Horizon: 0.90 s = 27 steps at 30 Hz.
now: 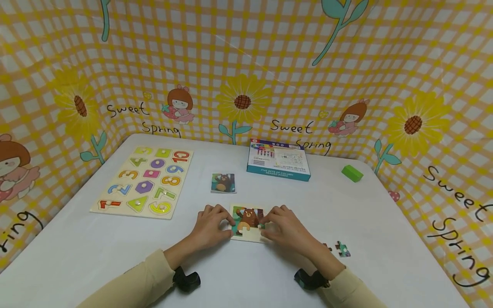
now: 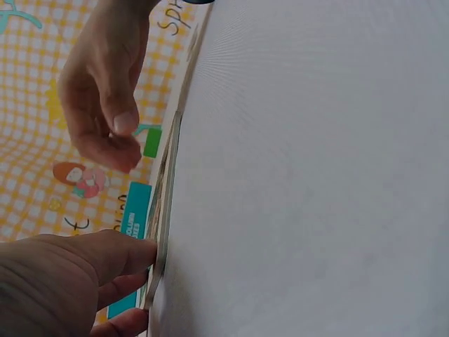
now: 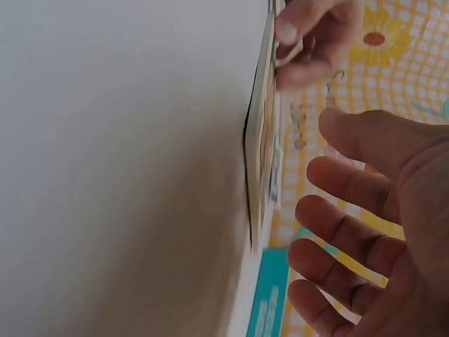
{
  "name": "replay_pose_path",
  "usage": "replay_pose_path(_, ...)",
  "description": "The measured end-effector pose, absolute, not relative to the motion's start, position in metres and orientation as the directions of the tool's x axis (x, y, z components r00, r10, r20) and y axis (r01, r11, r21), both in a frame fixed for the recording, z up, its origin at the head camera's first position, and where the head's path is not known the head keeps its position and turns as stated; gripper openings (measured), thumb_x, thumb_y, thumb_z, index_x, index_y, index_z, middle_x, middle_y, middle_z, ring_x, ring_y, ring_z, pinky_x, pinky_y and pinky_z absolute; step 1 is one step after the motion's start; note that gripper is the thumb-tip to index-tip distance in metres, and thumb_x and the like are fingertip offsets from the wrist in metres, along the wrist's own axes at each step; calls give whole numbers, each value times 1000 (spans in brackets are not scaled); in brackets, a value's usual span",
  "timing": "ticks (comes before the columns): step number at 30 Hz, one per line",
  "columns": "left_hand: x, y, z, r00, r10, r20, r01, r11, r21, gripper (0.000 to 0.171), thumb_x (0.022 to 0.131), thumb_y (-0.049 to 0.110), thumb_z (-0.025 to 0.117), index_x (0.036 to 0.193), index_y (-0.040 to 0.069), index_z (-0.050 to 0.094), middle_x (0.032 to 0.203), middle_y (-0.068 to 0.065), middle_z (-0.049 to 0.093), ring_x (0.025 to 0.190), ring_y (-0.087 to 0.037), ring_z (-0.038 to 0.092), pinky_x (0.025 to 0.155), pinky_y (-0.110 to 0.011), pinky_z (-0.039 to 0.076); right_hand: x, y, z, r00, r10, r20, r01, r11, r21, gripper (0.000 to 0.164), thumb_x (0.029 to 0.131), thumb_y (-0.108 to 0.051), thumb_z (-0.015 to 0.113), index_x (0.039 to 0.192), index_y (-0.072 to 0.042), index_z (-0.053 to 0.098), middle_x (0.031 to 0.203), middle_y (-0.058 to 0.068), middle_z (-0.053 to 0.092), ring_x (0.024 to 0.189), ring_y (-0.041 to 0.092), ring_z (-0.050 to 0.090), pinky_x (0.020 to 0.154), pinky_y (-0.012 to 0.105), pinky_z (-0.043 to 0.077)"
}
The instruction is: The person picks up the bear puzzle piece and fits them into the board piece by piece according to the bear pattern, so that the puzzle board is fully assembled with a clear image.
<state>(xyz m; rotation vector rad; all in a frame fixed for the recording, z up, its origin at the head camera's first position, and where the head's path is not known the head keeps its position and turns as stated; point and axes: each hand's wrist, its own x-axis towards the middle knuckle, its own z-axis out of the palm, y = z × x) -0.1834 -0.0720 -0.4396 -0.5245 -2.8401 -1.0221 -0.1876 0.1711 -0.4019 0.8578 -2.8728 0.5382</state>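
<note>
A small jigsaw puzzle board lies on the table, its fitted pieces showing a brown bear. Bare pale wood shows at its lower right. My left hand grips the board's left edge between thumb and fingers; the left wrist view shows the thumb against that edge. Over the board's right side is my right hand, its fingers loosely bent and apart. In the right wrist view nothing lies between its fingers. A loose puzzle piece lies beyond the right wrist, another partly hidden by the forearm.
A bear picture card lies behind the board. At left is a number-and-shape board. A flat boxed set lies at the back, and a green block back right. Patterned cloth surrounds the white table.
</note>
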Motion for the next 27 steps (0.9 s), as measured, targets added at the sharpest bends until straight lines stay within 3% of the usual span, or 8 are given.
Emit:
replay_pose_path(9,-182,-72,-439,-938,293,186,344,718,605,13,76,24,73,88,22,69,105,2,56,100,-21,40,86,-45,29,-175,224,-400,-861,-448,242,-504,816,-283,26,74,-22,78,96,-13,69,96,-1,61,91,14,45,81,36,39)
replay_pose_path(17,-181,-74,-436,-936,297,188,348,711,611,12,77,24,73,88,23,68,105,3,56,100,-21,40,86,-45,29,-165,263,-395,-923,-346,168,-381,880,-282,31,73,-24,79,101,-15,69,99,1,60,95,19,45,78,36,38)
replay_pose_path(27,-181,-73,-438,-933,303,193,356,710,607,12,77,22,72,88,21,68,104,1,56,101,-23,41,86,-47,30,-156,301,-403,-919,-369,141,-393,886,-244,39,71,-30,79,105,-17,66,103,0,60,94,20,44,76,36,31)
